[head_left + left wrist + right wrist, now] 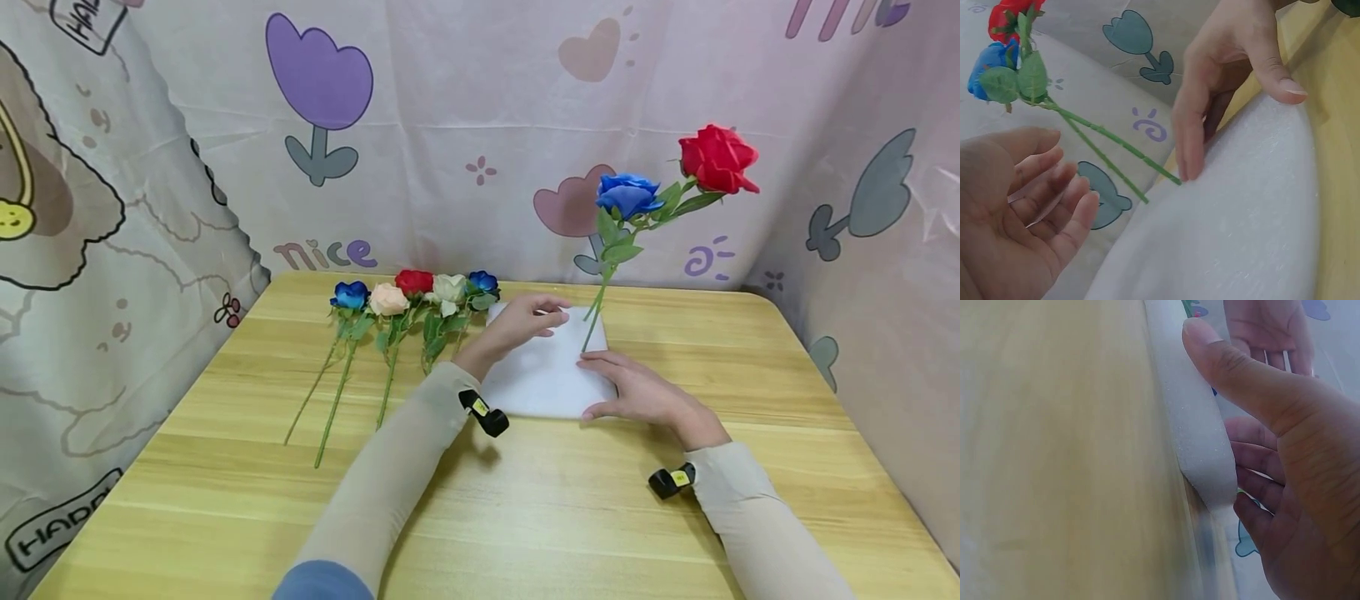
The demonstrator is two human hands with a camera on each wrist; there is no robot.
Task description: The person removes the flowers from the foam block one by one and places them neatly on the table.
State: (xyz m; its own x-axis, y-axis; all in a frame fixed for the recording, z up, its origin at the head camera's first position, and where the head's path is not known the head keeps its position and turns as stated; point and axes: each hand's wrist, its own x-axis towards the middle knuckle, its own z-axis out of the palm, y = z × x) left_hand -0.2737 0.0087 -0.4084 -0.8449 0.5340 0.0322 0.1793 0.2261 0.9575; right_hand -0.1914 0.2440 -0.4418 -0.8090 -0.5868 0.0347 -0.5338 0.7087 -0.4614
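The foam (536, 379) sits near the middle of the table's (570, 508) back edge, with wood stretching from it to the front and right edges. Two roses rise from it, leaning right: one blue (628, 196), one red (718, 158). Five more roses (389, 299) lie toward the back left corner: two blue, one pink, one red, one white. The left hand (521, 325), fingers loosely bent around nothing, hangs near the upright stems (591, 327); the right hand (648, 392) touches the foam's right side, thumb and fingers wide apart.
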